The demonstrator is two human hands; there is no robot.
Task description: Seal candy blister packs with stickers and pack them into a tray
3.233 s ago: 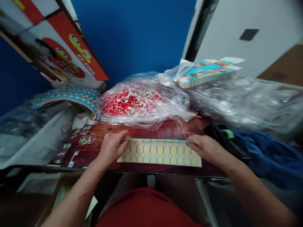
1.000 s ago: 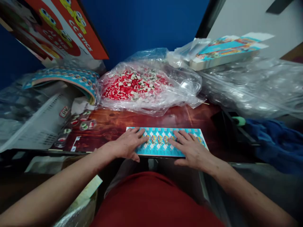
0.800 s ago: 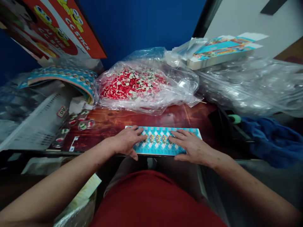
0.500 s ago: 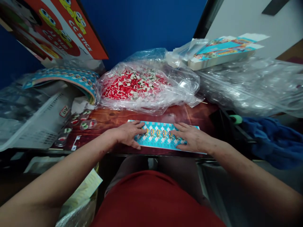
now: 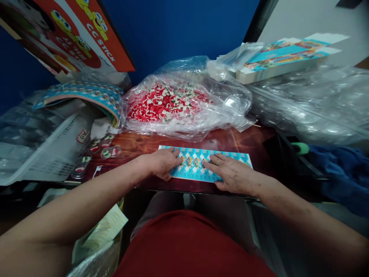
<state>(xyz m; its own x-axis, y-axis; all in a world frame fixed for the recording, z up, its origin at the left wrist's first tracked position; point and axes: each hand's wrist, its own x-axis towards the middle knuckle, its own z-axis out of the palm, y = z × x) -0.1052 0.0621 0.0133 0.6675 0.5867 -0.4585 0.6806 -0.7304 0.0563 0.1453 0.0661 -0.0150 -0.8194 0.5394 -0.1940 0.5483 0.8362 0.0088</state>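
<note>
Pressing flat with fingers spread, my left hand (image 5: pixel 161 163) and right hand (image 5: pixel 232 175) rest on a turquoise printed card strip (image 5: pixel 196 167) lying near the front edge of the wooden table (image 5: pixel 138 144).

A card sheet (image 5: pixel 201 165) lies flat on the table (image 5: pixel 138 144), near its front edge. The left hand (image 5: pixel 161 163) and right hand (image 5: pixel 232 175) rest on it. Behind it sits a bag of small pieces (image 5: pixel 173 105). A basket (image 5: pixel 43 150) lies to the left.
</note>
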